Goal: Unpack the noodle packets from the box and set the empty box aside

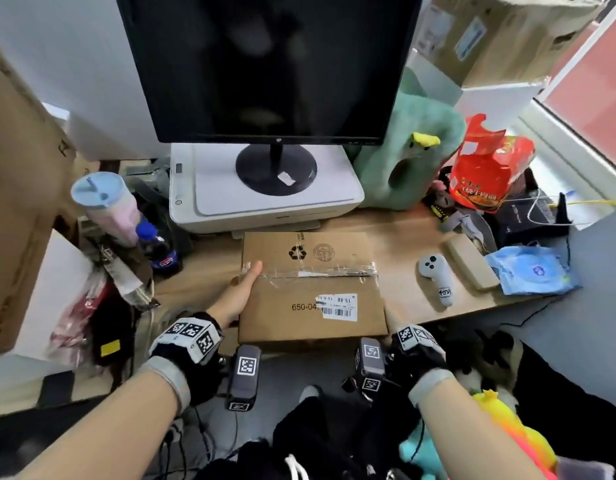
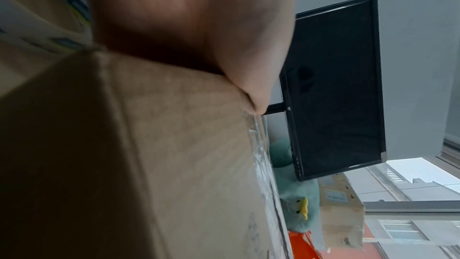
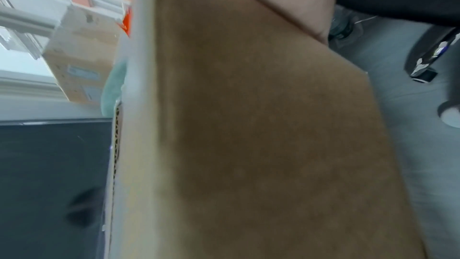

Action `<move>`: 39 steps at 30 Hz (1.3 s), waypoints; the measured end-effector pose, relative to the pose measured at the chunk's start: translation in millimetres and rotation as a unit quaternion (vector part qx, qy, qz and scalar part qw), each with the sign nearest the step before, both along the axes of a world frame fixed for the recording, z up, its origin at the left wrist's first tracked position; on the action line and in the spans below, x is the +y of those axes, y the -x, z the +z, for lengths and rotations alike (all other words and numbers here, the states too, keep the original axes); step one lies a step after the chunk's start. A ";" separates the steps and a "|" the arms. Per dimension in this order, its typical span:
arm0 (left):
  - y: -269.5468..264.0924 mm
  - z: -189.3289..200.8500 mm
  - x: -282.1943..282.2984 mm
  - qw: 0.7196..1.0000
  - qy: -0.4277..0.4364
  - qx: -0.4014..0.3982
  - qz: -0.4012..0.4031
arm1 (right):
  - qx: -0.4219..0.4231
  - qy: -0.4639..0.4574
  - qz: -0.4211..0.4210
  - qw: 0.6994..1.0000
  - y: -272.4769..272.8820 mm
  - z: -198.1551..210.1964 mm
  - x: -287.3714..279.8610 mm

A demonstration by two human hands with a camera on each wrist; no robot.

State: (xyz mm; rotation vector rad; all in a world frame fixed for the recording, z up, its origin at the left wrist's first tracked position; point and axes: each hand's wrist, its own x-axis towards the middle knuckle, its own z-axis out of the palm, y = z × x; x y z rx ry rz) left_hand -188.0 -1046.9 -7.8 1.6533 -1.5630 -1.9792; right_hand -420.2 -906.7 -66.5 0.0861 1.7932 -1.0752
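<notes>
We see a brown cardboard box with clear tape along its top seam, a white barcode label and "650-04" printed on the lid. It sits at the near edge of the wooden tabletop, flaps closed and taped, overhanging slightly toward us.

Left hands status: the left hand lies flat against the box's left side, fingers straight, fingertip reaching the tape seam at the top edge — pressing, not curled round anything. In the left wrist view the thumb sits on the box's upper corner.

The right hand is mostly hidden behind the box's near right corner. The right wrist view shows skin laid against the cardboard wall, but we cannot tell whether its fingers are straight or curled.

No noodle packets visible — box still sealed.

Around it: a black monitor stands on a white printer just behind the box. Right of that is a green plush toy with a yellow beak, then a red printed plastic bag. A grey handheld controller lies on the tabletop to the right of the box, apart from it. At the far left are a pastel tumbler with a blue lid and a dark cola bottle with a blue cap.
</notes>
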 end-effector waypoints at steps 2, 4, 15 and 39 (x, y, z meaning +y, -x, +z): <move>13.9 -2.4 -6.9 1.000 -0.005 -0.018 0.007 | -0.003 -0.010 0.022 1.000 20.1 -6.8 -18.2; 26.3 -10.9 -13.4 0.998 -0.015 -0.056 0.010 | 0.021 -0.014 0.066 0.997 33.7 -17.2 -34.8; 37.7 -37.7 -19.5 0.993 0.002 -0.118 0.010 | 0.061 -0.074 0.245 0.965 82.5 -57.3 -56.4; 16.5 -28.2 -24.2 0.995 -0.031 -0.070 0.057 | 0.038 -0.021 0.192 0.980 94.8 14.0 -24.2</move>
